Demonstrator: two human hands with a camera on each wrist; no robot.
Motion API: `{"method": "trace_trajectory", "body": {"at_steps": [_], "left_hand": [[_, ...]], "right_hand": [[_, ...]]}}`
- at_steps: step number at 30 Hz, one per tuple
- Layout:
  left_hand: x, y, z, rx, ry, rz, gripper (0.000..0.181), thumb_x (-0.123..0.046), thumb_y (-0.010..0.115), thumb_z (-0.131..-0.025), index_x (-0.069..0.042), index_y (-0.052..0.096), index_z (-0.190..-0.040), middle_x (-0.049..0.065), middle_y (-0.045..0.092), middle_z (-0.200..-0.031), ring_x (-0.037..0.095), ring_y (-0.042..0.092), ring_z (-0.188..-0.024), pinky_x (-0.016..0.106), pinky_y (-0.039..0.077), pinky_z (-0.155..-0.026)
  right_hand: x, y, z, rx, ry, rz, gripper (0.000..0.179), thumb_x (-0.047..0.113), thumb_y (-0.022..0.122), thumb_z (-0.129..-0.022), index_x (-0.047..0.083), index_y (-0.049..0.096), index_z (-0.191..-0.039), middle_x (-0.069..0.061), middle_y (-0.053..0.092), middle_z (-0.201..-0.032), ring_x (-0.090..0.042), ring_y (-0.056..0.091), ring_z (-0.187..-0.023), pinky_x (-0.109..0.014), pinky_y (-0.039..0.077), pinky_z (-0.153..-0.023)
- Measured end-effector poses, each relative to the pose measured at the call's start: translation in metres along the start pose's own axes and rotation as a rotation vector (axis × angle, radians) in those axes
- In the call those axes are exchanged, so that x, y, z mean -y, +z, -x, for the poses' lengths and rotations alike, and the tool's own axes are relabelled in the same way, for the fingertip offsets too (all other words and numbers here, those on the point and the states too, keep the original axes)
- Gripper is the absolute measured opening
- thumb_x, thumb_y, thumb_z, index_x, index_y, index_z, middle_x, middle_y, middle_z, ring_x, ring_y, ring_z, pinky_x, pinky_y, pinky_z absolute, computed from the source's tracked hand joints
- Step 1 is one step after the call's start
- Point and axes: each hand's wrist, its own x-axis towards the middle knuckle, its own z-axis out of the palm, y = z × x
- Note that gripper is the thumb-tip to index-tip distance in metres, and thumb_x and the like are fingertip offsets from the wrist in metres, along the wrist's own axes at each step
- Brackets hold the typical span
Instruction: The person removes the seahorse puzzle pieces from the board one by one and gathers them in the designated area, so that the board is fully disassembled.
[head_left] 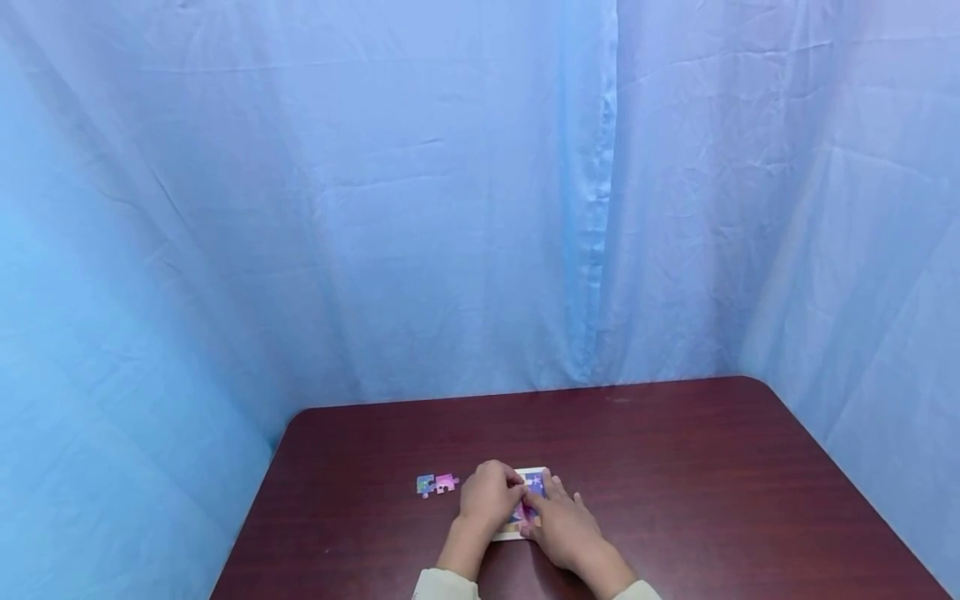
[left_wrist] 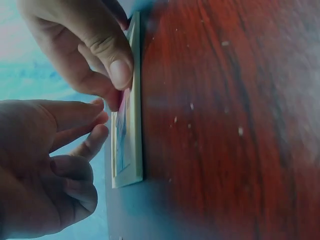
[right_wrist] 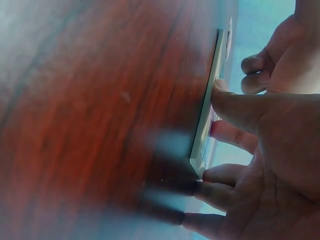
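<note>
A small jigsaw puzzle in a pale frame (head_left: 513,536) lies on the table under both hands, its blue, purple and pink picture partly covered. From the right, my right hand (head_left: 567,527) presses on it. The right thumb (right_wrist: 222,100) rests on the near part of the frame, and the index fingertip touches a pink patch of the picture. The other right fingers extend over the right edge. My left hand (head_left: 486,497) bends in from the left, its fingertips close to the right index finger over the puzzle. Nothing shows between the left fingertips (left_wrist: 99,134).
Two loose jigsaw pieces, a blue-green one (head_left: 425,482) and a pink one (head_left: 446,483), lie side by side left of the left hand. The dark red-brown wooden table (head_left: 712,475) has rounded far corners. Light blue curtains (head_left: 450,208) hang behind and along both sides.
</note>
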Motion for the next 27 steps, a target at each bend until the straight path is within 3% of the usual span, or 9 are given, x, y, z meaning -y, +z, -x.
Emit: {"method": "trace_trajectory", "body": {"at_steps": [5, 16, 27], "left_hand": [[-0.002, 0.005, -0.002, 0.016, 0.009, -0.05, 0.008, -0.02, 0.084, -0.086, -0.021, 0.084, -0.079, -0.004, 0.078, -0.084, 0.015, 0.072, -0.077, 0.036, 0.055, -0.065], [-0.006, 0.012, -0.008, -0.026, 0.012, -0.114, 0.007, -0.02, 0.086, -0.083, -0.022, 0.084, -0.076, -0.004, 0.079, -0.081, 0.016, 0.073, -0.073, 0.036, 0.055, -0.062], [-0.009, 0.012, -0.014, 0.023, -0.048, -0.039, 0.012, -0.015, 0.086, -0.08, -0.019, 0.08, -0.071, -0.005, 0.075, -0.074, 0.013, 0.067, -0.066, 0.037, 0.054, -0.062]], "right_hand": [[0.001, 0.0, 0.0, 0.009, 0.01, -0.012, 0.059, 0.032, 0.08, -0.091, 0.005, 0.065, -0.141, -0.034, 0.042, -0.161, -0.053, 0.041, -0.151, -0.075, 0.033, -0.116], [0.003, -0.002, 0.001, -0.003, 0.006, 0.014, 0.061, 0.034, 0.08, -0.09, 0.003, 0.065, -0.141, -0.035, 0.045, -0.159, -0.052, 0.043, -0.15, -0.074, 0.036, -0.115], [-0.001, 0.0, 0.0, -0.013, 0.002, 0.017, 0.061, 0.035, 0.079, -0.092, 0.002, 0.064, -0.141, -0.035, 0.044, -0.16, -0.052, 0.043, -0.15, -0.074, 0.036, -0.115]]}}
